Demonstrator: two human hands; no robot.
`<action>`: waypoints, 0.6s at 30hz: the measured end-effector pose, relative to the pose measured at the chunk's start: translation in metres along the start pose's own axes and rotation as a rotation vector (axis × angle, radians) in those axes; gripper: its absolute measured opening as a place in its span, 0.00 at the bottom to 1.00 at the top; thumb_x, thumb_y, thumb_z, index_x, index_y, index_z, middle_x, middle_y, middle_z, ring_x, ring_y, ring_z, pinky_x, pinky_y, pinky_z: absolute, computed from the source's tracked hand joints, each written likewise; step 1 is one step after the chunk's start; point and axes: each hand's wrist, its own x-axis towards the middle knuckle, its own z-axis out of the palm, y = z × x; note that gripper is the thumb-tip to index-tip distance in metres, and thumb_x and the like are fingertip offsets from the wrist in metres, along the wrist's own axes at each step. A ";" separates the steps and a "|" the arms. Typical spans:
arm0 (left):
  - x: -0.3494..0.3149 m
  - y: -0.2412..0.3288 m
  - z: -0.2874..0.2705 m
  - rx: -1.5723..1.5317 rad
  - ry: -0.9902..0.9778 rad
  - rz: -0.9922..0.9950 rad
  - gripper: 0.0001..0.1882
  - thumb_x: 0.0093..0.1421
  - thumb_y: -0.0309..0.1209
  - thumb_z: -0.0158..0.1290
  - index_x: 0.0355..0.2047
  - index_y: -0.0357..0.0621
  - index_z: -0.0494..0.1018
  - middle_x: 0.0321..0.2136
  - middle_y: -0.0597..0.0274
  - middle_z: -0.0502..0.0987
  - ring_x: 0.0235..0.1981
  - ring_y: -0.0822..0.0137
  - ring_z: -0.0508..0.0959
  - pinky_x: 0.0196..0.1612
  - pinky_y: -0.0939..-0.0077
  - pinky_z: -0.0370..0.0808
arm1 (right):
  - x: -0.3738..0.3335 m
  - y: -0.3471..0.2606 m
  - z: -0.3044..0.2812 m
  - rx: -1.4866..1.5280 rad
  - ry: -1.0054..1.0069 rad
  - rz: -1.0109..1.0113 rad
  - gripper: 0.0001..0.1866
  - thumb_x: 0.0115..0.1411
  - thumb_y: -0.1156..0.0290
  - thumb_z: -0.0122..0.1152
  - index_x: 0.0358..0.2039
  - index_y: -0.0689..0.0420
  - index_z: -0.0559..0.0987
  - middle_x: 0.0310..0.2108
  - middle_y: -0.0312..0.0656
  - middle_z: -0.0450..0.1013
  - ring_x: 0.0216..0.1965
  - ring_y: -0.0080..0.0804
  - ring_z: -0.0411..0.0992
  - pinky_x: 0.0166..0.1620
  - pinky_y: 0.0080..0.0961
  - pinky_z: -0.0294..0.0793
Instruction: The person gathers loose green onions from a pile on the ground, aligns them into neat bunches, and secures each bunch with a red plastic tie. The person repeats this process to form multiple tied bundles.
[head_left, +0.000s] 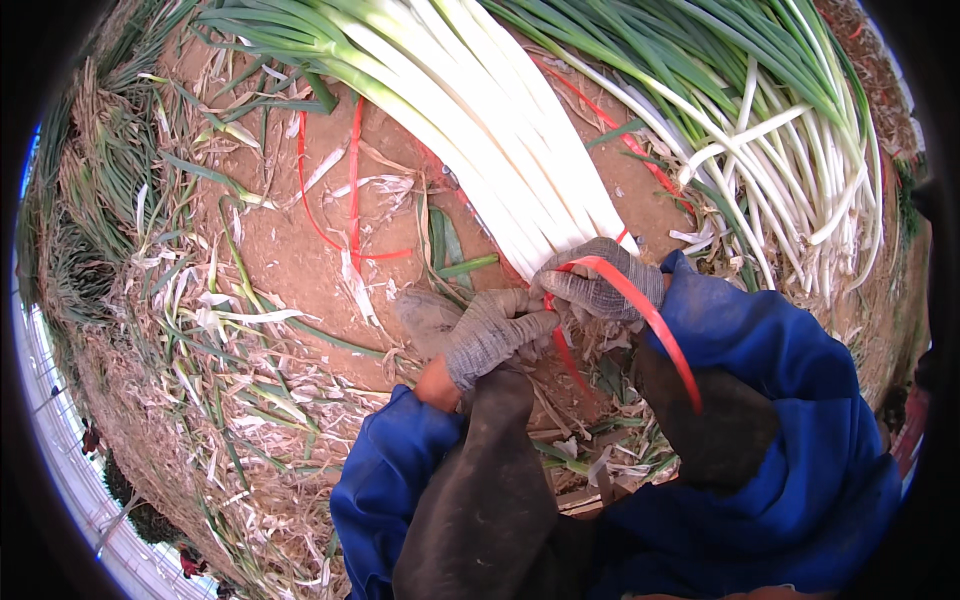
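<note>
A thick bundle of green onions [480, 120] with long white stalks lies on the dirt, its cut ends toward me. My left hand [485, 330], in a grey knit glove, pinches a red plastic strap [640, 310] at the bundle's root end. My right hand [605, 280], also gloved, grips the same strap, which loops over its fingers and trails down across my blue sleeve. Both hands touch each other at the bundle's base.
A second heap of green onions [790, 150] lies at the right. Loose red straps [352, 190] rest on the bare soil [290, 260] to the left. Dry peelings and leaf scraps [220, 360] litter the ground around. My dark trousers fill the lower middle.
</note>
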 end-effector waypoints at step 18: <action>0.020 -0.006 0.021 0.831 0.588 0.686 0.09 0.60 0.32 0.54 0.37 0.39 0.76 0.30 0.53 0.75 0.31 0.54 0.77 0.36 0.65 0.74 | -0.013 -0.019 -0.014 0.209 -0.083 0.201 0.15 0.66 0.59 0.52 0.37 0.56 0.81 0.19 0.33 0.75 0.15 0.16 0.69 0.17 0.15 0.67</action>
